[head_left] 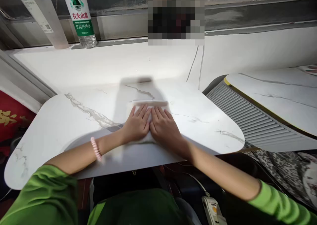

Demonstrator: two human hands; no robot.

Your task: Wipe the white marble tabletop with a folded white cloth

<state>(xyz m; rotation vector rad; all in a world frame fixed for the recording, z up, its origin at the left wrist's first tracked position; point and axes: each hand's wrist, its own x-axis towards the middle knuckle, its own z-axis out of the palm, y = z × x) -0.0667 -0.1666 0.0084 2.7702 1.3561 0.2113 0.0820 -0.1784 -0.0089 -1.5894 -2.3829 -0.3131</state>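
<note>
Both my hands lie flat, side by side, on a white folded sheet or cloth [150, 103] on the white marble-patterned table [74, 119]. My left hand [137, 123] has its fingers stretched out and pressed on the sheet's left half. My right hand [164, 126] lies the same way on the right half, touching the left hand. Only the sheet's far edge shows beyond my fingertips, with a thin strip at my wrists; the hands hide most of it. A pink bead bracelet [96, 148] is on my left wrist. My sleeves are green.
A plastic water bottle [80, 17] with a green label stands on the window ledge at the back left. To the right are a ribbed grey panel [247, 119] and a second white tabletop [277, 93]. A white power strip [213, 211] lies below the table edge.
</note>
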